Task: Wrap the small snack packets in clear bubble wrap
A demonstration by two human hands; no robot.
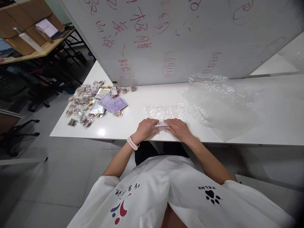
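Grey tiled floor (pixel 64 177) spreads through a room dominated by a white, red-lettered whiteboard (pixel 180 41) standing over a long, glossy white tabletop (pixel 134 110), a surface so smooth that light goods would probably slide on it. Brown cardboard panels (pixel 14 17) rise well beyond the whiteboard's left edge. In front of its right half lies crumpled, clear plastic film (pixel 237 117); before its lower left corner, a spread of small, clear-wrapped pieces (pixel 82 98) with flat purple packets (pixel 115 104). In front of the whiteboard's middle rests a clear bubble-wrap sheet (pixel 165 111).

Farther out from the whiteboard's middle, the left hand (pixel 146 128), a pale pink band (pixel 133 143) at its wrist, and the right hand (pixel 178 128) curl their fingers around opposite ends of a small, flat, whitish object (pixel 162 124), partly hidden, at the sheet's near edge. It appears light, fairly stiff and slick, best held by those two ends; its fragility cannot be told.
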